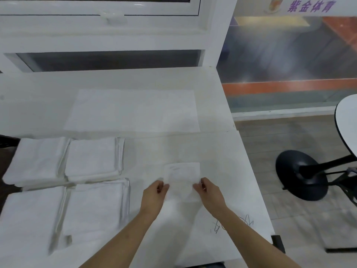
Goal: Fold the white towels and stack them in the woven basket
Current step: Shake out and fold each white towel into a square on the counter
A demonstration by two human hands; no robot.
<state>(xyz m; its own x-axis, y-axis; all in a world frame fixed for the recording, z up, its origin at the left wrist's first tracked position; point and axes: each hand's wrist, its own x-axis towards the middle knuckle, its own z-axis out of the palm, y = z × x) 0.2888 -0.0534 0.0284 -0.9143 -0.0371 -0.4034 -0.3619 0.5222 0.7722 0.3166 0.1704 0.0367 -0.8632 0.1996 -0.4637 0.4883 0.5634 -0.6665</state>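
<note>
1. Head view, the grip: the left hand and the right hand each pinch a near side edge of a small, partly folded white towel. The fingers are curled in toward the cloth with thumbs on top. The frame is blurred, so I cannot tell how many layers each pinch takes in.

2. Head view, the towel: it lies on the white table, between the two sets of fingertips and running away beyond them.

3. Head view, doing the fold well: I judge the step to be the next fold of this towel. Both pinches should catch every layer, lift together, and carry the near edge straight over to meet the edge beyond the fingertips. Then flat fingers should press the crease so the corners match.

4. Head view, what waits: four stacks of folded towels sit well out to the side of the left fingers. A flat unfolded cloth lies far beyond both hands.

5. Head view, the basket: no woven basket shows clearly. A dark edge at the far left may be it, but I cannot tell.
</note>
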